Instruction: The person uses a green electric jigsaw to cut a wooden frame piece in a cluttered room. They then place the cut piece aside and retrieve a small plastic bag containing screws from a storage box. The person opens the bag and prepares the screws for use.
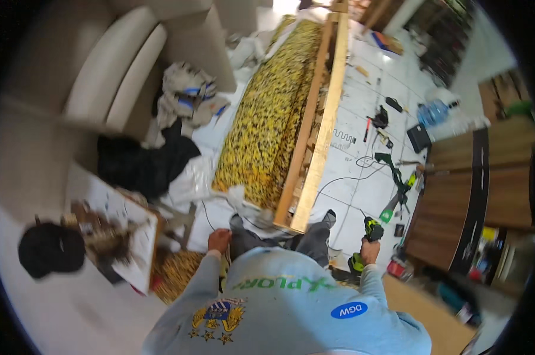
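Note:
My right hand [370, 250] grips a green and black cordless drill [367, 239], held upright at my right side, just right of the long wooden frame [320, 142]. My left hand [219, 239] hangs at my left hip, fingers curled, close to a thin dark cord; whether it holds anything I cannot tell. The wooden frame lies on the white tiled floor in front of my knees, with a yellow and black patterned cushion [270, 112] leaning along its left side.
A beige sofa [119, 77] stands at the left with crumpled cloths and a black garment [143, 163]. A board with debris [116, 228] lies left of me. Tools, a cable and a green tool [397, 192] are scattered on the floor right of the frame. Brown wooden panels [474, 183] stand at the right.

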Tool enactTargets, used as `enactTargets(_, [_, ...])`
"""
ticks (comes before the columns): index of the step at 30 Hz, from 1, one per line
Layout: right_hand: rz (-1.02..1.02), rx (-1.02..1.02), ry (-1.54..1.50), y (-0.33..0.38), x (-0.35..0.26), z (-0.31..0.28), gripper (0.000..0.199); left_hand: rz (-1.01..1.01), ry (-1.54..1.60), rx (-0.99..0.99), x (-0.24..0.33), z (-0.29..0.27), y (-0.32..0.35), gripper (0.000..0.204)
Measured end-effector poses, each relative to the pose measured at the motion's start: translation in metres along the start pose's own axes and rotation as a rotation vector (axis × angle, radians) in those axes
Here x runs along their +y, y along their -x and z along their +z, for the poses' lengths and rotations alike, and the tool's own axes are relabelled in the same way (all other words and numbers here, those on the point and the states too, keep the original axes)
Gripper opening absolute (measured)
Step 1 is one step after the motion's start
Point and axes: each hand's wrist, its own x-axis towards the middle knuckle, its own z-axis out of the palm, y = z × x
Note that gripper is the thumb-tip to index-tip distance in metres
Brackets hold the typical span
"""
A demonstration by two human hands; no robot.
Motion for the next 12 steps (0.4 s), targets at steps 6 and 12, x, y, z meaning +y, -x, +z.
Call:
enactTargets(6, [0.384,0.057,-0.559,0.254,-0.062,0.065,0.034,0.045,-0.086,-0.229,0.022,-0.138,-0.084,0.032])
enactTargets(12, [0.381,0.167,-0.541,0.413,-0.079,0.071,0.038,0.028,-0.138,-0.643,0.108,-0.089,-0.092,0.047])
